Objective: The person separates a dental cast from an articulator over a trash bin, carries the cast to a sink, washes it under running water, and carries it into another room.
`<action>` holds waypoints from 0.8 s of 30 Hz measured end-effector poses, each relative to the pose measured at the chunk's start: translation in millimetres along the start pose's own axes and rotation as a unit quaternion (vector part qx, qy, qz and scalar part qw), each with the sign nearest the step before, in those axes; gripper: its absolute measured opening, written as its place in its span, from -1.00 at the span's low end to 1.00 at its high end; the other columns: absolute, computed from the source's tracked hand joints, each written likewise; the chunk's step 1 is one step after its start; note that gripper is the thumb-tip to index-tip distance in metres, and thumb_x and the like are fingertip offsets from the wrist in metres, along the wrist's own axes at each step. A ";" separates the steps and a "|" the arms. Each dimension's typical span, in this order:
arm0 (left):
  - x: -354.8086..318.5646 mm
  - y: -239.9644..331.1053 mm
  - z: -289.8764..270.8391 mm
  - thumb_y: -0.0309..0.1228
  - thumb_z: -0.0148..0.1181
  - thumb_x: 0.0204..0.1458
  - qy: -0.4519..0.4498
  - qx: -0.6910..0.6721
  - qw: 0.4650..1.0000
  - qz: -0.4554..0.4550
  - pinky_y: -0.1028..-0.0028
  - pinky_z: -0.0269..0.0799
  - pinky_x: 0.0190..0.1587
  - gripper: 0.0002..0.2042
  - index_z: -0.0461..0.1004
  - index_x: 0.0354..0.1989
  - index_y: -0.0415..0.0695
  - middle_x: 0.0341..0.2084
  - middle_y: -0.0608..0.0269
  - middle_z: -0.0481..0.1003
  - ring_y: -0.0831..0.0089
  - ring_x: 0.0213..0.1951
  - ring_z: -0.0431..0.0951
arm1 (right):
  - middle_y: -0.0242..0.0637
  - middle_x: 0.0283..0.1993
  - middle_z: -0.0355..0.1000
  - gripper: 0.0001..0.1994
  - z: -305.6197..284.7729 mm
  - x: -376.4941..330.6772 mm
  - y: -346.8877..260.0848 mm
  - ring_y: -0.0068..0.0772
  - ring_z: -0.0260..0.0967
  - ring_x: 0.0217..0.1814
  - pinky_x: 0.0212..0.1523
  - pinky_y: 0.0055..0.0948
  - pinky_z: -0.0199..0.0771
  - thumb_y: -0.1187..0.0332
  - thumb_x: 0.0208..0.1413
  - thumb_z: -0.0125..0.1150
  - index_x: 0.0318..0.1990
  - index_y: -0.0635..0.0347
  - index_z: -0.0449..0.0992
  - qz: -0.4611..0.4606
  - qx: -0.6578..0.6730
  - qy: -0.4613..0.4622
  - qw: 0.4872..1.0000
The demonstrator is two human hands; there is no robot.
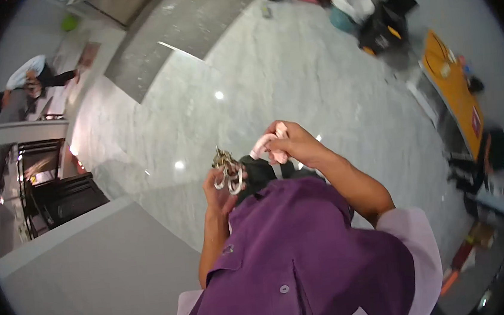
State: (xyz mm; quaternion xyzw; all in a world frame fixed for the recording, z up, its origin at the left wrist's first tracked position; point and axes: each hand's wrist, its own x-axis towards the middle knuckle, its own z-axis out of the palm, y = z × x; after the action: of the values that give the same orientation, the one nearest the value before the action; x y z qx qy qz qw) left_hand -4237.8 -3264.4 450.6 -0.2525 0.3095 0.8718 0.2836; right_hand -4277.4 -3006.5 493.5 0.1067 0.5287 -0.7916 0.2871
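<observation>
In front of my purple shirt (294,226), both hands are raised at waist height over the floor. My left hand (210,188) is closed around a bunch of brass-coloured metal pieces with pale loops (227,170); their exact kind is too small to make out. To its right, my right hand (294,144) pinches a pale pink, curved soft-looking piece (264,144), part of which sticks up above the fingers. The two held things are apart, with a short gap between them. Dark trousers (257,172) show below the hands.
A grey partition top (100,273) lies at my left. Dark grey mats (153,52) cover part of the pale marble floor (201,120). At right stand a yellow-topped table (453,92), a black bin-like object (382,32) and another person (496,151). Someone sits at far left (29,78).
</observation>
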 end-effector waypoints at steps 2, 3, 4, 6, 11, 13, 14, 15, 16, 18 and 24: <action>36.2 31.4 -3.1 -0.18 0.02 0.07 0.004 0.007 1.000 0.022 0.29 0.55 -0.39 -0.66 0.46 -0.19 -0.23 -0.30 0.01 0.53 0.17 -0.29 0.58 | -0.13 -0.32 0.48 -0.77 -9.0 39.8 -36.1 -0.41 0.48 -0.34 -0.34 -0.41 0.58 0.46 0.12 0.12 -0.10 0.39 0.35 -0.027 -0.024 -0.023 0.999; 65.0 57.1 -3.3 -0.19 0.02 0.07 0.011 -0.002 0.999 0.037 0.28 0.54 -0.40 -0.67 0.46 -0.18 -0.21 -0.32 0.03 0.54 0.16 -0.30 0.58 | -0.13 -0.32 0.48 -0.77 -14.8 73.5 -53.9 -0.41 0.48 -0.34 -0.34 -0.41 0.58 0.46 0.12 0.12 -0.10 0.39 0.35 -0.037 -0.028 -0.038 0.998; 97.0 89.2 -2.2 -0.20 0.03 0.07 0.015 0.007 0.999 0.047 0.28 0.53 -0.40 -0.68 0.46 -0.17 -0.21 -0.33 0.04 0.54 0.16 -0.30 0.59 | -0.11 -0.30 0.49 -0.77 -20.9 110.0 -66.3 -0.41 0.48 -0.33 -0.34 -0.40 0.58 0.46 0.13 0.12 -0.10 0.38 0.35 -0.056 -0.017 -0.018 0.998; 151.6 156.4 9.0 -0.20 0.05 0.05 0.030 0.035 0.997 0.061 0.32 0.52 -0.39 -0.71 0.46 -0.19 -0.15 -0.36 0.08 0.55 0.18 -0.31 0.59 | -0.07 -0.26 0.51 -0.78 -23.0 174.4 -96.1 -0.40 0.47 -0.34 -0.34 -0.37 0.59 0.46 0.14 0.12 -0.09 0.36 0.36 -0.053 -0.020 0.006 0.998; 275.5 301.7 64.8 -0.14 0.05 0.02 0.041 0.132 0.989 0.047 0.37 0.52 -0.37 -0.64 0.45 -0.15 -0.15 -0.32 0.12 0.54 0.29 -0.30 0.58 | -0.11 -0.22 0.47 -0.73 -20.9 318.5 -160.4 -0.38 0.46 -0.31 -0.32 -0.36 0.62 0.47 0.13 0.17 -0.04 0.37 0.36 -0.001 0.136 0.044 0.990; 339.5 353.4 87.4 -0.12 0.04 0.04 0.007 0.162 0.987 0.006 0.36 0.51 -0.35 -0.63 0.45 -0.13 -0.15 -0.30 0.12 0.52 0.28 -0.28 0.57 | -0.11 -0.23 0.47 -0.73 -21.8 361.3 -195.1 -0.37 0.45 -0.35 -0.33 -0.36 0.59 0.47 0.15 0.16 -0.04 0.38 0.35 0.005 0.193 0.045 0.980; 387.5 408.1 126.4 -0.13 0.02 0.06 -0.015 0.206 0.979 0.002 0.34 0.49 -0.33 -0.64 0.43 -0.09 -0.12 -0.28 0.12 0.51 0.26 -0.27 0.56 | -0.08 -0.22 0.47 -0.73 -28.6 410.6 -230.7 -0.35 0.45 -0.35 -0.33 -0.33 0.56 0.47 0.16 0.16 -0.03 0.39 0.34 -0.031 0.193 0.033 0.980; 432.1 457.4 157.9 -0.16 0.03 0.06 -0.039 0.260 0.965 0.005 0.31 0.48 -0.33 -0.63 0.40 -0.04 -0.11 -0.26 0.13 0.49 0.26 -0.27 0.56 | -0.08 -0.22 0.47 -0.73 -32.5 456.1 -268.3 -0.35 0.45 -0.35 -0.33 -0.33 0.56 0.47 0.16 0.16 -0.03 0.39 0.34 -0.052 0.200 0.029 0.978; 468.0 470.0 179.4 -0.18 0.05 0.05 -0.063 0.258 0.964 -0.002 0.31 0.48 -0.34 -0.61 0.37 0.00 -0.12 -0.24 0.13 0.49 0.26 -0.27 0.56 | -0.08 -0.19 0.48 -0.75 -47.1 477.8 -289.1 -0.35 0.44 -0.33 -0.32 -0.34 0.56 0.49 0.16 0.14 -0.03 0.35 0.35 -0.040 0.194 0.055 0.979; 518.1 502.3 217.9 -0.22 0.09 0.02 -0.093 0.283 0.955 -0.009 0.30 0.48 -0.37 -0.56 0.32 0.07 -0.13 -0.22 0.15 0.48 0.26 -0.26 0.57 | -0.06 -0.15 0.50 -0.76 -70.3 525.5 -316.1 -0.36 0.43 -0.32 -0.30 -0.35 0.55 0.50 0.15 0.13 -0.03 0.30 0.37 -0.037 0.217 0.067 0.973; 663.3 602.5 280.8 -0.33 0.12 0.05 -0.090 0.262 0.961 0.020 0.38 0.51 -0.45 -0.56 0.29 0.11 -0.18 -0.21 0.12 0.48 0.30 -0.30 0.58 | -0.11 -0.22 0.47 -0.76 -119.6 701.9 -440.7 -0.33 0.47 -0.37 -0.36 -0.31 0.61 0.50 0.11 0.17 -0.09 0.29 0.32 -0.019 0.224 0.161 0.961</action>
State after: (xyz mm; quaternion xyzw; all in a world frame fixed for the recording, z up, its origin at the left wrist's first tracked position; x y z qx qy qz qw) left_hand -5176.3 -3238.6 472.1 -0.0840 0.5053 0.7847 0.3491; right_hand -5113.8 -3017.4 453.7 0.2842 0.3792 -0.8673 0.1523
